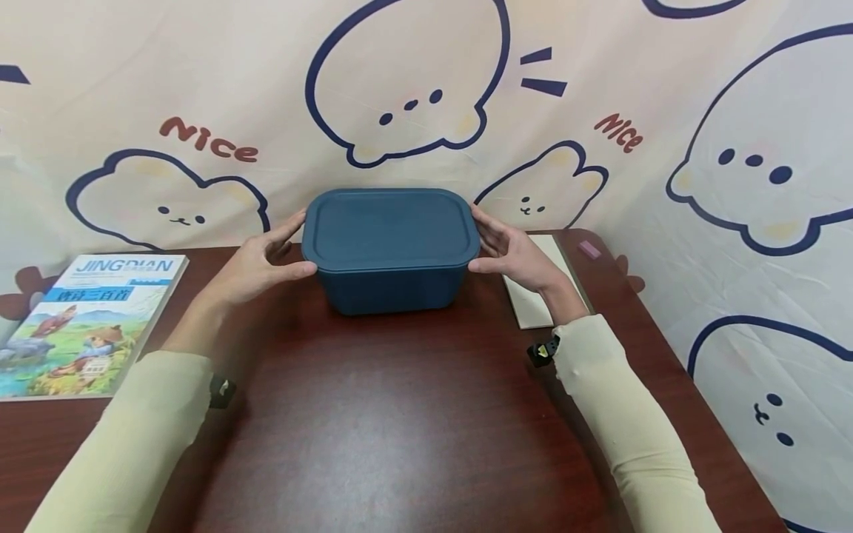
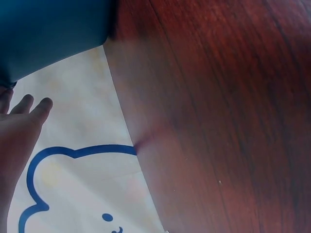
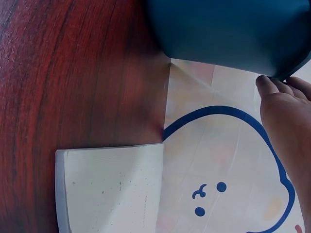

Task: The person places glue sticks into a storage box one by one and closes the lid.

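A dark blue lidded storage box [image 1: 393,290] is at the back of the table, close to the wall cloth. Its lid [image 1: 391,228] lies flat across the top. My left hand [image 1: 256,265] holds the box's left end at lid height, thumb at the front corner and fingers farther back. At the right end my right hand [image 1: 516,255] grips the same way, its thumb by the front right corner. In both wrist views, fingertips meet the underside of the rim, and the box's wall [image 2: 48,34] fills an upper corner of the left one.
A picture book [image 1: 100,318] lies at the left of the brown table [image 1: 393,414]. A cream notepad [image 1: 533,300] is partly under my right forearm. Near the back right corner sits a small pink piece [image 1: 589,249]. Cartoon-printed cloth [image 1: 266,81] hangs behind and to the right.
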The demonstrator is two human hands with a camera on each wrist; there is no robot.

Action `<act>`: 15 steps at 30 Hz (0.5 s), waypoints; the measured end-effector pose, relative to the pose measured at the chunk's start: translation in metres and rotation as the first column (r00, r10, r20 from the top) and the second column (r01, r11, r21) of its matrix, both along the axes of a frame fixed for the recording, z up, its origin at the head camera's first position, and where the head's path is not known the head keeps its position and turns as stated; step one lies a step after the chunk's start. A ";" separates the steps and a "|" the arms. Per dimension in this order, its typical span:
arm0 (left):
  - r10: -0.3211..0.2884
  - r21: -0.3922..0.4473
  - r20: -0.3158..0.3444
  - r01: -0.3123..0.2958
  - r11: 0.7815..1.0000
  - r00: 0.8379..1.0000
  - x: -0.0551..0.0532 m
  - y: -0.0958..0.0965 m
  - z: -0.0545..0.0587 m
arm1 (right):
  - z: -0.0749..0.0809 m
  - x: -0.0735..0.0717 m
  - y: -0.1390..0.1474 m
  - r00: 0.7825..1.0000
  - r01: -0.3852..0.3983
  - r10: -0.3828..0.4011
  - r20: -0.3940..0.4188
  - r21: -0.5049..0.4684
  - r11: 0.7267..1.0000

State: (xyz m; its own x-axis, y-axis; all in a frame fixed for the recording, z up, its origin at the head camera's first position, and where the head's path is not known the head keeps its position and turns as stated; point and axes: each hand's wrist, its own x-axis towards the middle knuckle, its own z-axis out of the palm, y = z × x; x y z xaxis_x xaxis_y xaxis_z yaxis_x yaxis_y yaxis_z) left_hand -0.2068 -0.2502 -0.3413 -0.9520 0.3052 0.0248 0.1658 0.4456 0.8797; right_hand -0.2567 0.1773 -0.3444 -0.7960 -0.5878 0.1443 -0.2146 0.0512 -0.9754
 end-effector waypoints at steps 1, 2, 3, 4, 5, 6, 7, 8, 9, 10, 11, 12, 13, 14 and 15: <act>0.000 -0.001 0.000 0.000 1.000 1.000 0.000 0.000 0.000 | 0.000 0.000 0.000 1.000 0.000 0.000 0.001 0.003 1.000; 0.000 -0.003 0.000 0.000 1.000 1.000 0.001 0.000 0.000 | 0.000 0.000 0.000 1.000 -0.001 0.001 0.002 0.006 1.000; 0.001 -0.005 0.001 -0.001 1.000 1.000 0.001 0.000 0.000 | -0.001 0.000 0.000 1.000 -0.001 0.001 0.003 0.010 1.000; 0.002 -0.007 0.001 -0.002 1.000 1.000 0.001 0.000 0.000 | -0.001 0.000 0.000 1.000 -0.001 0.001 0.003 0.014 1.000; 0.003 -0.014 0.000 -0.003 1.000 1.000 0.001 0.000 0.000 | -0.001 0.000 0.000 1.000 -0.001 0.001 0.002 0.020 1.000; 0.004 -0.022 0.001 -0.004 1.000 1.000 0.001 0.000 0.000 | 0.000 0.000 0.000 1.000 -0.001 0.001 0.000 0.026 1.000; 0.004 -0.031 0.002 -0.004 1.000 1.000 0.001 0.000 0.000 | 0.000 0.000 0.001 1.000 -0.001 0.001 -0.001 0.032 0.999; 0.007 -0.042 0.005 -0.006 0.999 1.000 0.001 0.000 -0.001 | 0.000 0.000 0.001 1.000 -0.001 0.001 -0.002 0.036 0.999; 0.009 -0.052 0.007 -0.009 0.999 1.000 0.001 0.000 -0.001 | 0.000 0.000 0.001 1.000 -0.001 0.001 -0.004 0.040 0.999; 0.010 -0.063 0.009 -0.010 0.998 1.000 0.001 -0.001 -0.001 | 0.001 0.000 0.001 1.000 -0.002 0.003 -0.004 0.044 0.999; 0.012 -0.073 0.013 -0.011 0.997 1.000 0.001 -0.001 -0.001 | 0.001 0.000 0.002 1.000 -0.004 0.004 -0.004 0.046 0.999; 0.012 -0.077 0.016 -0.011 0.997 1.000 0.001 -0.001 -0.002 | 0.001 0.000 0.002 1.000 -0.004 0.004 -0.005 0.050 0.999; 0.012 -0.081 0.018 -0.010 0.997 1.000 0.001 -0.002 -0.002 | 0.001 0.000 0.002 1.000 -0.004 0.004 -0.006 0.054 0.999; 0.012 -0.085 0.020 -0.011 0.996 1.000 0.001 -0.002 -0.003 | 0.000 0.000 0.002 1.000 -0.003 0.003 -0.009 0.059 0.998; 0.011 -0.087 0.022 -0.009 0.996 1.000 0.000 -0.002 -0.003 | 0.000 0.000 0.002 1.000 -0.002 0.002 -0.011 0.064 0.998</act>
